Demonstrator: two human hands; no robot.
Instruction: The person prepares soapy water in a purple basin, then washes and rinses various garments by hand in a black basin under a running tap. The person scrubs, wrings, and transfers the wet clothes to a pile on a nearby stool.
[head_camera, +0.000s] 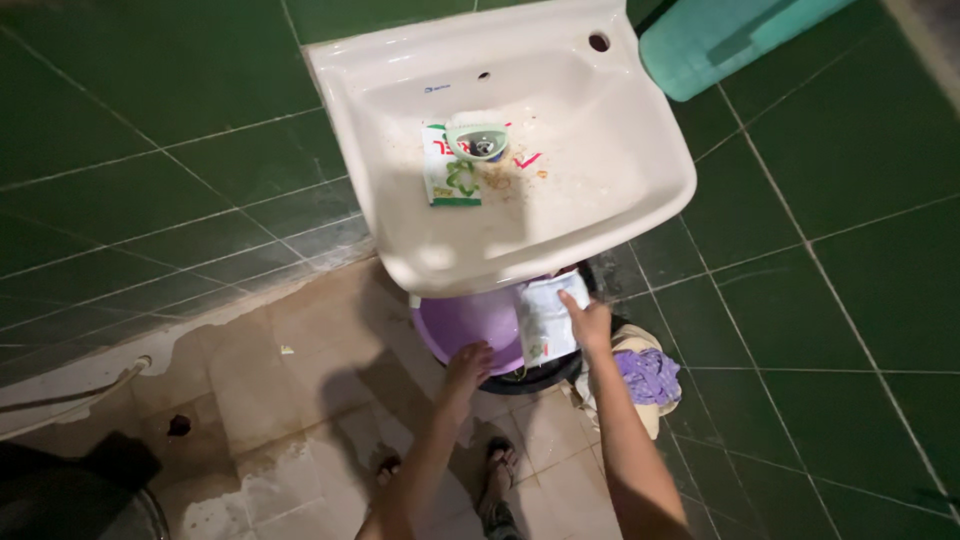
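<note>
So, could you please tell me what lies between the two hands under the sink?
In the head view, the purple basin lies between the left hand and the right hand, which holds a white packet.

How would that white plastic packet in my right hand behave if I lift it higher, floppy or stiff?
The white plastic packet probably flops: it looks thin and creased, pinched at its top edge by the right hand. It seems light, hanging from the fingers alone. If it is open, which I cannot tell, it might spill over the purple plastic basin.
</note>
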